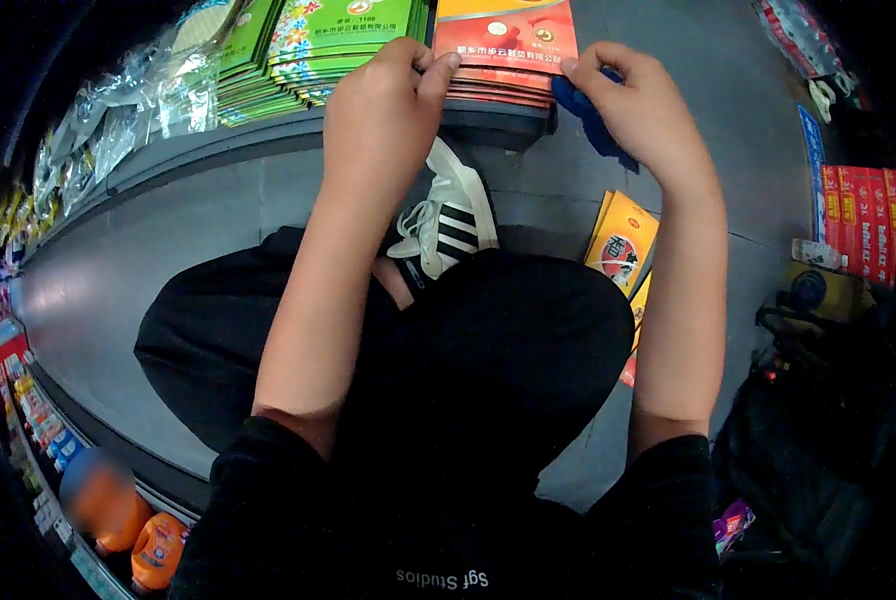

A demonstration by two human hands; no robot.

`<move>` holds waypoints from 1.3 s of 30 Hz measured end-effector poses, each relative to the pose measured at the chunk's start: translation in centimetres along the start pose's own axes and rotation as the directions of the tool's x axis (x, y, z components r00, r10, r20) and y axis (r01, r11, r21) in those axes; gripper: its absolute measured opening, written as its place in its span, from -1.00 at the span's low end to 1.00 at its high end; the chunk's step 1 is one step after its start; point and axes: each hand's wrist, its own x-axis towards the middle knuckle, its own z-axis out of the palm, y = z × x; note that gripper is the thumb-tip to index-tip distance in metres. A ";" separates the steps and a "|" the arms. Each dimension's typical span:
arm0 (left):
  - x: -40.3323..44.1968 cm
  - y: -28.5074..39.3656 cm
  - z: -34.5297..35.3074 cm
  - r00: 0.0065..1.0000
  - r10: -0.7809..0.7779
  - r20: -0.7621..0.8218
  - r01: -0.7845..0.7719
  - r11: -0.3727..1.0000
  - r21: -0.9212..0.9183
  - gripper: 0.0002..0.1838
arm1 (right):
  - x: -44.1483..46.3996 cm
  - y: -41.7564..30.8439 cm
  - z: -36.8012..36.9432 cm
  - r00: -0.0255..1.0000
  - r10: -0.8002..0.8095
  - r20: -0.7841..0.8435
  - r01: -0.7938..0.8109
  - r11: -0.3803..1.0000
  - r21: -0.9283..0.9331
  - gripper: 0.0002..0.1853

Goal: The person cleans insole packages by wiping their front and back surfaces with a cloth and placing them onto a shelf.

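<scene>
A stack of red-and-yellow printed packets (508, 45) lies at the end of a low shelf. My left hand (388, 110) is closed in a pinch at the near left corner of the top packet. At the near right corner is my right hand (628, 105), its thumb and forefinger against the edge. A dark blue cloth (593, 125) is bunched in the right hand and hangs below its fingers. Left of the red stack, partly behind my left hand, are stacks of green packets (343, 35) with flower prints.
Clear-wrapped goods (173, 95) lie farther left on the shelf (268, 130). Yellow packets (623, 240) rest on the floor beside my right knee. Red cartons (863, 220) and a black bag (808, 440) are at right. Orange bottles (158, 550) stand at lower left.
</scene>
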 end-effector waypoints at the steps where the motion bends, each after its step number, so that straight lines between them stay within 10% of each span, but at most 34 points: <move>1: -0.1 0.0 0.0 1.000 -0.005 0.006 0.005 1.000 0.001 -0.68 | -0.2 -0.2 -0.1 1.000 0.005 0.006 -0.005 1.000 0.001 -0.68; 21: -1.1 -0.2 0.0 1.000 0.001 0.019 -0.001 1.000 -0.020 -0.69 | -2.5 -2.2 1.5 0.988 -0.091 -0.124 0.016 0.862 -0.506 -0.43; 39: -1.8 -2.2 -0.3 1.000 -0.007 0.002 0.007 0.999 -0.052 -0.70 | -3.7 0.2 1.3 0.886 -0.219 -0.408 0.084 0.942 -0.324 -0.70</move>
